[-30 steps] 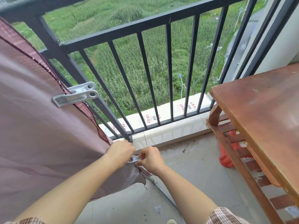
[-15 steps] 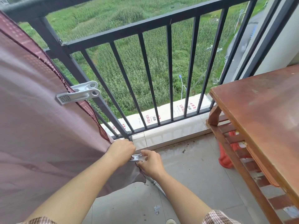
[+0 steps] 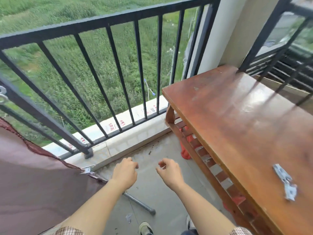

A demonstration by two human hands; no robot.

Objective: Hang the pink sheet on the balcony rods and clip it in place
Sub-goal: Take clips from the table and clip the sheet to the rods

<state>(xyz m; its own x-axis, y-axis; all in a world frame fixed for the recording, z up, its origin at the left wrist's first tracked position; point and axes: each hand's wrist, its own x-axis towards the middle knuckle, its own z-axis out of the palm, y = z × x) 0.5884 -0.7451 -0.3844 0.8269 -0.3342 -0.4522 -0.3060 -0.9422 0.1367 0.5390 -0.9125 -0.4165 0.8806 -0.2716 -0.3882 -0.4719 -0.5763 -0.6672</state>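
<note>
Hands: two, left hand [image 3: 125,173] and right hand [image 3: 169,172], both empty with fingers loosely curled.
Pink sheet [image 3: 33,184]: one, left of the left hand.
Clips: three counted. One clip on the sheet corner [image 3: 88,169], just left of the left hand; one clip at the frame edge [image 3: 2,95], far up-left of both hands, partly cut off; one loose clip on the table [image 3: 285,183], right of the right hand.
Wooden table [image 3: 237,124]: one, right of the hands.
Metal rod on the floor [image 3: 140,203]: one, below the hands.
Shoes: two, left shoe [image 3: 145,228] and right shoe [image 3: 190,223], beneath the forearms.
</note>
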